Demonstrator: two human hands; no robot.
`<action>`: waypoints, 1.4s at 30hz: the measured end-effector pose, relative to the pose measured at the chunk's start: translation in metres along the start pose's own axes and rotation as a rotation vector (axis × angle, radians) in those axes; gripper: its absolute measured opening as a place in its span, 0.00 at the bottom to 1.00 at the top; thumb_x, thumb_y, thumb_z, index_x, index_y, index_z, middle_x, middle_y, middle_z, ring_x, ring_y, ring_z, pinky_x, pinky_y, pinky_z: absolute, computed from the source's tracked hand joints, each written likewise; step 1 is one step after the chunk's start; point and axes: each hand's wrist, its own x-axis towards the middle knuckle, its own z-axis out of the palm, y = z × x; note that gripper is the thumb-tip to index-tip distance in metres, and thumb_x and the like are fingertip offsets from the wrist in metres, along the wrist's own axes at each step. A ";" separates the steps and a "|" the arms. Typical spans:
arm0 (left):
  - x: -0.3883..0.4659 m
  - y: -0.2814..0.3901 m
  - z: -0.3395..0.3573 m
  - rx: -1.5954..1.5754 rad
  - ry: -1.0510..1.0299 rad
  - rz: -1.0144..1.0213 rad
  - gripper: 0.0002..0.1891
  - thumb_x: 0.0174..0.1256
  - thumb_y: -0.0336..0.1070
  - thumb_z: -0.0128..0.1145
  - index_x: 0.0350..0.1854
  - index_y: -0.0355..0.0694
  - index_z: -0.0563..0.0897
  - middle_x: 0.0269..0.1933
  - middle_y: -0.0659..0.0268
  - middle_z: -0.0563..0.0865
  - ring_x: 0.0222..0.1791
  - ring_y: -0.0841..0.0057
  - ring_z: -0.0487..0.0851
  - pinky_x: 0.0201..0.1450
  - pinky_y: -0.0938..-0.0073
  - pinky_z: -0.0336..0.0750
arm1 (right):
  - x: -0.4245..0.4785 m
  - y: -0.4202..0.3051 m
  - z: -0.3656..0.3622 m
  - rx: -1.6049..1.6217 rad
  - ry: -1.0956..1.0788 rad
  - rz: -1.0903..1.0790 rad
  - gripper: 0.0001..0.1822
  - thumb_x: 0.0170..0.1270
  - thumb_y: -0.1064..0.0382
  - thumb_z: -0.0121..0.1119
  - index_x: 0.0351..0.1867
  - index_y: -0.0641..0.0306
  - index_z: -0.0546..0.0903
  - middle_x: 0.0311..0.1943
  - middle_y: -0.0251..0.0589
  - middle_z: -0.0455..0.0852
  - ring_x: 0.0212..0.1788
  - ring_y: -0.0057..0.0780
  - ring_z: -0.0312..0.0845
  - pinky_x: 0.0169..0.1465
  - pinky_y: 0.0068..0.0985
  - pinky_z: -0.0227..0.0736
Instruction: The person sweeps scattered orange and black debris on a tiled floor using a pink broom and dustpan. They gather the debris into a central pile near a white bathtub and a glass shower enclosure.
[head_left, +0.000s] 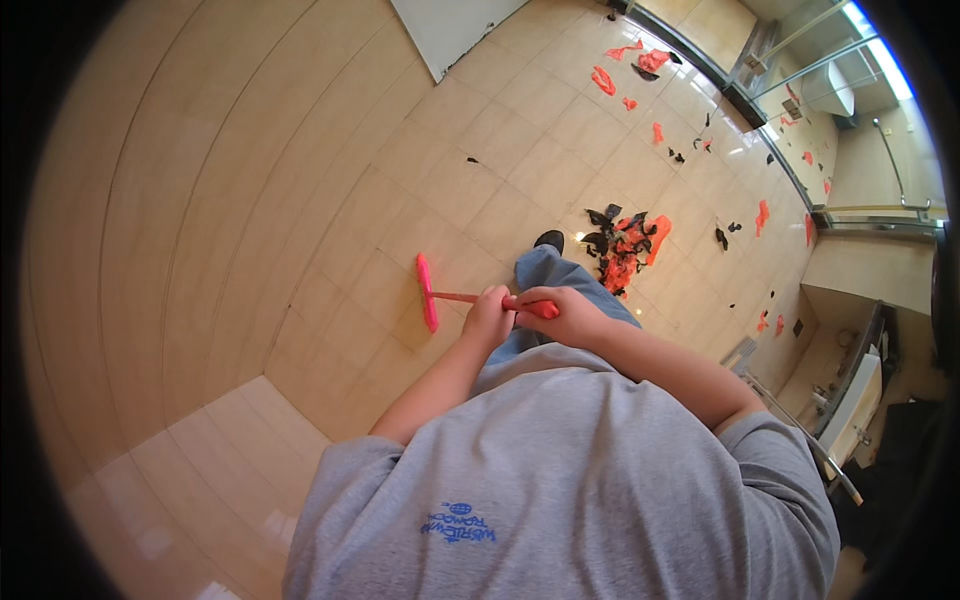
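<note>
Both of my hands are closed around the red handle of a floor broom or squeegee; which it is cannot be told. My left hand (491, 316) grips the handle lower down, on the side of the tool's pink head (427, 294). Near the handle's end is my right hand (564, 315), with the red tip showing beyond its fingers. The pink head lies at the floor on the left, by the tiled wall. A heap of crumpled red and black scraps (621, 251) sits on the floor tiles, right of my black shoe (550, 239).
More red scraps (603, 81) and black scraps (721, 238) are scattered across the floor at the top and right. A tiled wall (172, 187) curves along the left. A white panel (457, 30) stands at the top. Glass partition rails (795, 176) and a washbasin (851, 401) are at the right.
</note>
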 end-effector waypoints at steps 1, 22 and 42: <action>0.010 0.000 -0.003 0.001 0.008 0.004 0.06 0.70 0.33 0.60 0.36 0.36 0.79 0.43 0.47 0.85 0.46 0.44 0.84 0.46 0.50 0.79 | 0.009 -0.002 -0.006 0.031 0.013 -0.001 0.20 0.72 0.50 0.69 0.57 0.59 0.88 0.47 0.50 0.93 0.51 0.48 0.89 0.56 0.35 0.81; 0.297 0.148 -0.027 0.043 -0.423 0.282 0.07 0.67 0.33 0.63 0.36 0.36 0.80 0.39 0.51 0.85 0.39 0.58 0.83 0.43 0.61 0.78 | 0.075 -0.042 -0.197 -0.075 0.707 0.197 0.15 0.71 0.51 0.67 0.51 0.54 0.89 0.38 0.45 0.92 0.41 0.48 0.89 0.43 0.40 0.82; 0.433 0.198 -0.189 0.389 -0.926 0.549 0.09 0.70 0.37 0.62 0.38 0.35 0.82 0.44 0.47 0.87 0.48 0.47 0.86 0.48 0.54 0.80 | 0.207 -0.133 -0.185 -0.022 1.088 0.101 0.13 0.68 0.56 0.73 0.48 0.60 0.90 0.31 0.43 0.89 0.32 0.41 0.85 0.36 0.33 0.77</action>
